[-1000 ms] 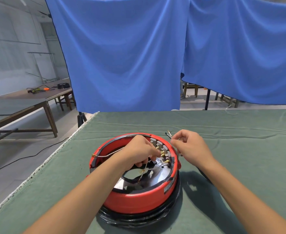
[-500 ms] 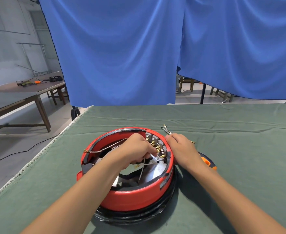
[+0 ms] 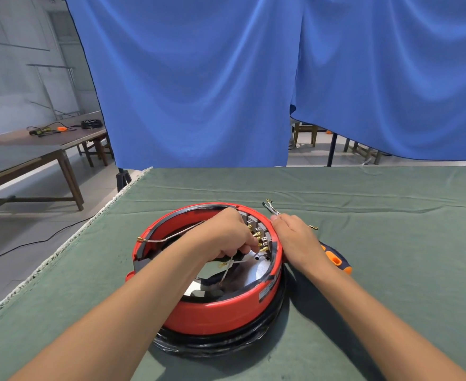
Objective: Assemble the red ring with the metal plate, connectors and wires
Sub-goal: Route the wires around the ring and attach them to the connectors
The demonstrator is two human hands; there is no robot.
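A red ring is seen near the table's near-left corner, seated on a black base, with a metal plate lying inside it. The left hand is held over the ring's middle, fingers curled and pinching a thin wire just left of the row of brass connectors along the ring's inner right wall. The connector row runs from the far side toward the viewer, and the pinched wire's free end is pointed rightward at its near end, so the left hand is judged the nearer one for seating it. The right hand is laid on the ring's right rim from outside; spare wires are clamped between its thumb and fingers, their ends pointing to the far edge. A second wire is draped across the ring's left wall, its terminal hanging outside. A screwdriver is left just right of the ring, partly hidden behind the right wrist. Whether the pinched wire's terminal already touches a connector cannot be told.
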